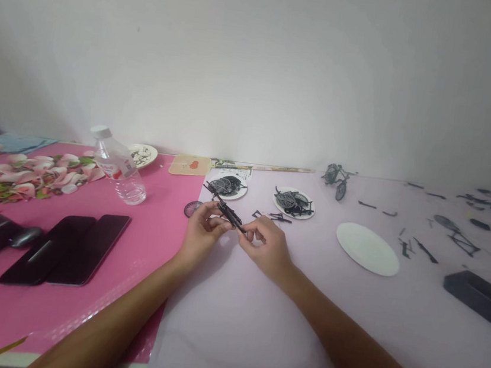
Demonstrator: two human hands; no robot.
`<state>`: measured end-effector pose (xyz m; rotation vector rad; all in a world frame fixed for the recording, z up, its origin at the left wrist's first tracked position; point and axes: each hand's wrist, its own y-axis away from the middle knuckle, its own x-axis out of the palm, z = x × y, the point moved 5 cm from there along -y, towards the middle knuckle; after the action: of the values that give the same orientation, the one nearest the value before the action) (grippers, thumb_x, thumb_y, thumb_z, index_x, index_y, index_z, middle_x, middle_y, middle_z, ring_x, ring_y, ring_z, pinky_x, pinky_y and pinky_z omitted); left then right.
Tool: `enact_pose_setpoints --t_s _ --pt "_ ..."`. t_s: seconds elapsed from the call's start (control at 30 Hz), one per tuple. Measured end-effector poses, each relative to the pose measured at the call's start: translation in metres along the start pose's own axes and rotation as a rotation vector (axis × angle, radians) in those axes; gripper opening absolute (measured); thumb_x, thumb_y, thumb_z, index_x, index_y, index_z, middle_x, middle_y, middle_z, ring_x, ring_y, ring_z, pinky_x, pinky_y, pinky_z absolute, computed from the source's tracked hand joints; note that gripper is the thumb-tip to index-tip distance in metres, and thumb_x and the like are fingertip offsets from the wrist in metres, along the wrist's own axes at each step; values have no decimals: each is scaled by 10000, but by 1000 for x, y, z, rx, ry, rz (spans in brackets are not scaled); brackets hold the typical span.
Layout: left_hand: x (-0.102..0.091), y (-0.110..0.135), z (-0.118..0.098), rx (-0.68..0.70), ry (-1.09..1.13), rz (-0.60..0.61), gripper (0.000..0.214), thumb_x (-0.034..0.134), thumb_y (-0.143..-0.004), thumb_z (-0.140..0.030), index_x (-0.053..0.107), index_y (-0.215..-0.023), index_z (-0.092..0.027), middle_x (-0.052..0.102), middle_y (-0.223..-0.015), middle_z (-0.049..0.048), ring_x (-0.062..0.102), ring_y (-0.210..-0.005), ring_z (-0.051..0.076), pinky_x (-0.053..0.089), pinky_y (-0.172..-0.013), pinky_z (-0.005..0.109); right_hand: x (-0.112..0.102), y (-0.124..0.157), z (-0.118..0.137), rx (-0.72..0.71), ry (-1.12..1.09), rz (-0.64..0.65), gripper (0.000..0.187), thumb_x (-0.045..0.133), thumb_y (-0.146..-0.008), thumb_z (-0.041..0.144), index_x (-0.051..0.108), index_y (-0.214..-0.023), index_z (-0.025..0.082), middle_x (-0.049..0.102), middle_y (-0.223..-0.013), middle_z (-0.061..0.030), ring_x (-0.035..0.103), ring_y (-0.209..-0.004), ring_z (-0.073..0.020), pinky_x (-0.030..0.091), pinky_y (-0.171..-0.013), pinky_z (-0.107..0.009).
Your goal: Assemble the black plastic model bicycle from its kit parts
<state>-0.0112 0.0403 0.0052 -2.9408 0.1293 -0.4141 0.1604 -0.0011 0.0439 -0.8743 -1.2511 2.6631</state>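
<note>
Between my two hands, above the table, is a dark model bicycle part (229,212), long and thin and tilted down to the right. My left hand (204,230) has its fingers and thumb closed round the middle of it. The fingertips of my right hand (267,243) pinch its lower right end. Just behind my left hand lies a small spoked wheel (192,208), partly covered by the fingers. Beyond the hands, one white plate (244,193) carries black wheels and parts, and another plate (275,204) holds more. Loose black frame pieces (272,216) lie behind my right hand.
An assembled model bicycle (336,180) stands at the back. To the right are a bare white plate (367,248), scattered black parts (458,237) and a dark box (479,299). Leftward are a water bottle (119,168), dark phones (85,251), a mouse (27,237) and pink petals (27,175).
</note>
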Motion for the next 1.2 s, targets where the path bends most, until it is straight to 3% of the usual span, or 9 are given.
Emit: enact_pose_setpoints --t_s 0.33,0.47,0.57,0.73,1.2 --pt "-3 -1 -4 22 -15 -5 513 924 -689 -271 618 -1091 -179 659 -1016 43 721 -776 141 571 -692 257 -1 -1 4 -75 6 -28 133 726 -873 115 692 -899 241 619 -684 18 546 -655 -163 488 -670 -325" --pt "-2 -2 -2 34 5 5 511 928 -696 -272 623 -1096 -185 675 -1000 39 722 -781 143 577 -701 260 -4 -2 6 -56 10 -86 126 769 -850 156 729 -916 255 704 -966 -68 651 -903 -226 521 -630 -323" --pt "-2 -2 0 36 30 8 529 929 -698 -272 613 -1114 -194 683 -999 34 722 -789 141 586 -724 267 -4 -2 7 -55 -6 -84 151 763 -852 140 723 -933 261 743 -1102 -80 662 -1011 -243 531 -597 -310" --pt "-3 -2 2 36 27 -12 534 939 -679 -268 604 -1089 -195 670 -978 18 713 -790 136 586 -731 265 -3 -3 9 -93 -10 -68 152 738 -878 128 697 -936 263 786 -1081 -63 685 -941 -232 577 -701 -374" --pt "-6 -1 0 72 -71 -17 506 916 -714 -280 619 -1113 -190 710 -971 43 716 -843 168 586 -824 329 -2 1 0 -9 -53 -85 99 763 -876 185 713 -895 267 807 -1101 -66 718 -867 -235 603 -673 -404"
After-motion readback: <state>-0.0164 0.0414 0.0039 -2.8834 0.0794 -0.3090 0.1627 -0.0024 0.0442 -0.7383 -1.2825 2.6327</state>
